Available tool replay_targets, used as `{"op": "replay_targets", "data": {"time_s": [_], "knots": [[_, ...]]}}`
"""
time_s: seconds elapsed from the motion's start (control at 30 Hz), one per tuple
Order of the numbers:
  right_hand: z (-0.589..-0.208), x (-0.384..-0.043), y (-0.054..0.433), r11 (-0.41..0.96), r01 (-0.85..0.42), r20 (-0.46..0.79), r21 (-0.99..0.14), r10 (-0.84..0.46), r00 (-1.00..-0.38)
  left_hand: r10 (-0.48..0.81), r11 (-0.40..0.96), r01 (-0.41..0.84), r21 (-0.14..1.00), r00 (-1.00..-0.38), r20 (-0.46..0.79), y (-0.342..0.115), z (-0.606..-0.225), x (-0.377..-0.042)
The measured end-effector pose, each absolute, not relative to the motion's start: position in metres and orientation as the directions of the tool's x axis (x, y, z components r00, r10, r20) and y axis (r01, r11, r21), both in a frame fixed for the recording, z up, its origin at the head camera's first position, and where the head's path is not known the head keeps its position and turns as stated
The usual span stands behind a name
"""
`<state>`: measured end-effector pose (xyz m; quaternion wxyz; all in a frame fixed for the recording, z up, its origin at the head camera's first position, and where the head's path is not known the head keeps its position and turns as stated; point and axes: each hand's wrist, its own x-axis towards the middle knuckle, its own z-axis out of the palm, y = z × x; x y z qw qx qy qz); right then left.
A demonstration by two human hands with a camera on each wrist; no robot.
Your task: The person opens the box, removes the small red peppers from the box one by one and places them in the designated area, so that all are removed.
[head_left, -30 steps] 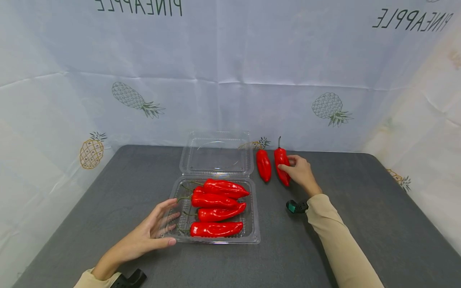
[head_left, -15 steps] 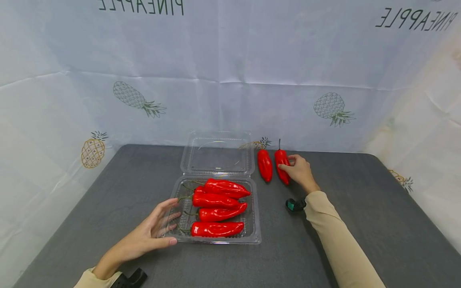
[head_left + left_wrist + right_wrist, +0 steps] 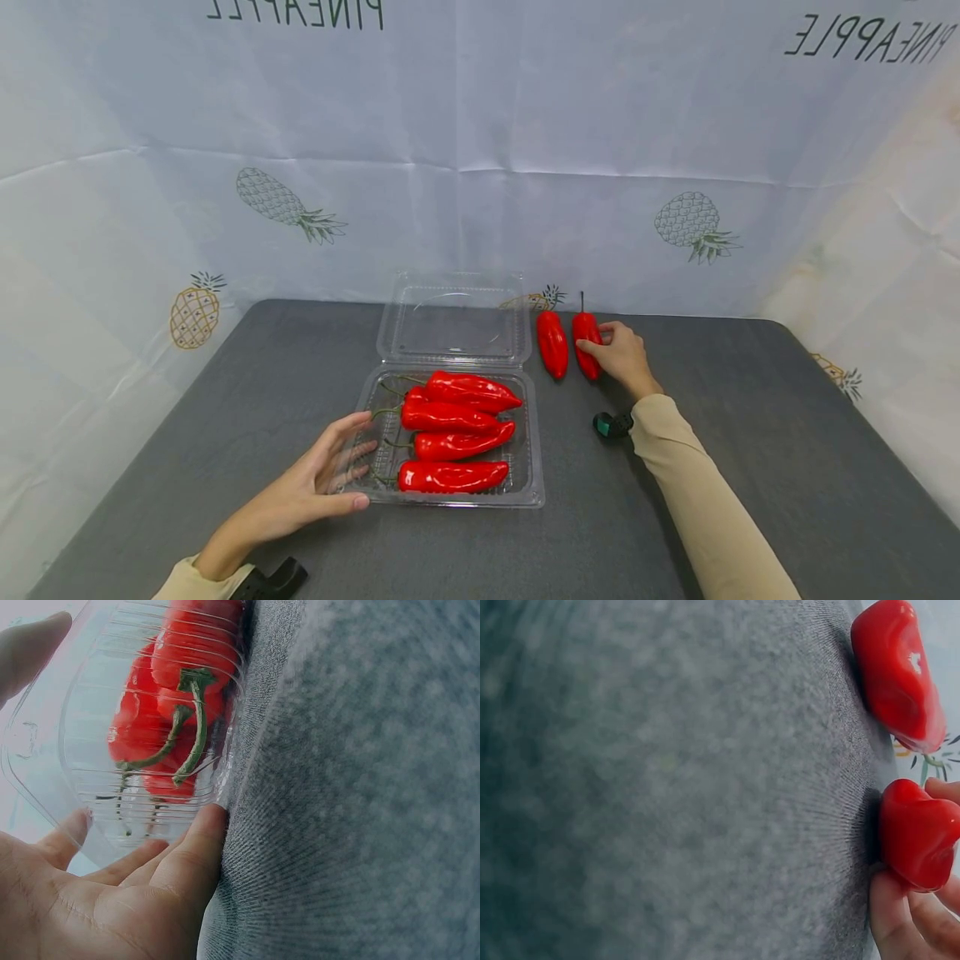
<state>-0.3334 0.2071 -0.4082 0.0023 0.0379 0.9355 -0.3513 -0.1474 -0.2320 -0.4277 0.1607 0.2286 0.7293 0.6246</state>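
My right hand (image 3: pixel 628 360) pinches a red chili pepper (image 3: pixel 586 327) between thumb and fingers at the back of the table. Its thin stem points away, and in the right wrist view the pepper (image 3: pixel 917 836) seems to touch the cloth. Just left of it lies another red pepper (image 3: pixel 552 346). A clear plastic clamshell container (image 3: pixel 536 454) holds several red peppers (image 3: pixel 452 477) lying sideways, stems to the left. My left hand (image 3: pixel 296 492) rests against the container's left side, fingers extended along its wall (image 3: pixel 82 780) and thumb by the near corner.
The container's transparent lid (image 3: pixel 453 321) is folded back toward the rear. Behind the grey table (image 3: pixel 637 533) hangs a pale curtain (image 3: pixel 480 125) with pineapple prints. A black wrist strap with a device (image 3: pixel 611 425) sits at the right wrist.
My right hand has shifted slightly toward me with the pepper, whose stem tip sits a little lower in view. The left hand and container stay in place.
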Motion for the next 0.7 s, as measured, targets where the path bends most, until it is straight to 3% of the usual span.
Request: {"op": "replay_targets", "data": {"time_s": [0.7], "knots": [[-0.4056, -0.3311, 0.208, 0.734, 0.078, -0.069, -0.675, 0.043, -0.997, 0.544, 0.103, 0.169, 0.98, -0.834, 0.087, -0.2316, -0.4253, -0.1466]]}}
